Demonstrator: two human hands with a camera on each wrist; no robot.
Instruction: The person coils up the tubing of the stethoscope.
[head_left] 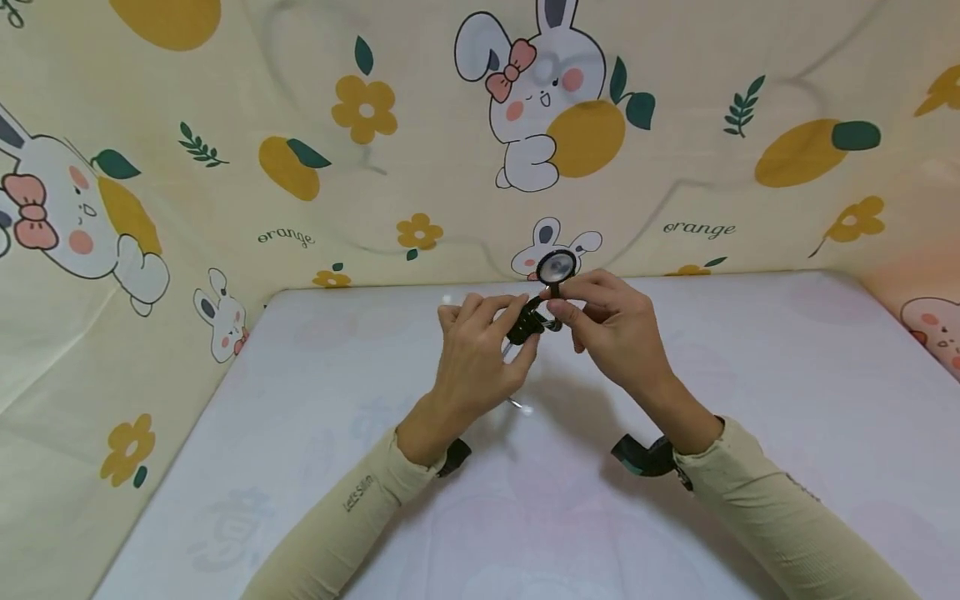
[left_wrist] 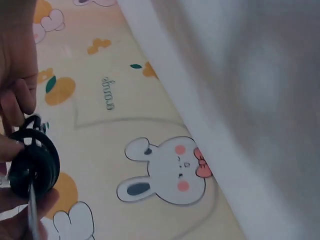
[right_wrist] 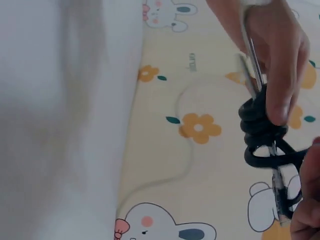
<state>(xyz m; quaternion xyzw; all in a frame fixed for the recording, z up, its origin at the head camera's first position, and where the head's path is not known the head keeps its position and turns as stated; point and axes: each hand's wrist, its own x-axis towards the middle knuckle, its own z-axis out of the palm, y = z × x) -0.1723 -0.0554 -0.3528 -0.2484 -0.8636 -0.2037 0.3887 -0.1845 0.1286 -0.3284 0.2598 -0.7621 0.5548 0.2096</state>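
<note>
A stethoscope is held up over the table, between both hands. Its black tubing point(right_wrist: 260, 120) is wound in several turns around the metal ear tubes point(right_wrist: 252, 50). My left hand point(head_left: 476, 358) grips this coiled bundle between thumb and fingers. Thumb and fingers of my right hand point(head_left: 618, 329) pinch the tubing just below the round chest piece point(head_left: 557, 267), which stands upright with its disc toward the head camera. A loop of tubing spans the gap between the hands. One white ear tip point(head_left: 527, 410) shows below the left hand. In the left wrist view the coil point(left_wrist: 32, 170) appears end-on.
A white-covered table point(head_left: 315, 467) lies beneath the hands. Behind it hangs a cream cloth point(head_left: 420, 108) printed with rabbits and oranges. A dark wrist device point(head_left: 647, 456) sits at the right cuff, another point(head_left: 454, 458) at the left.
</note>
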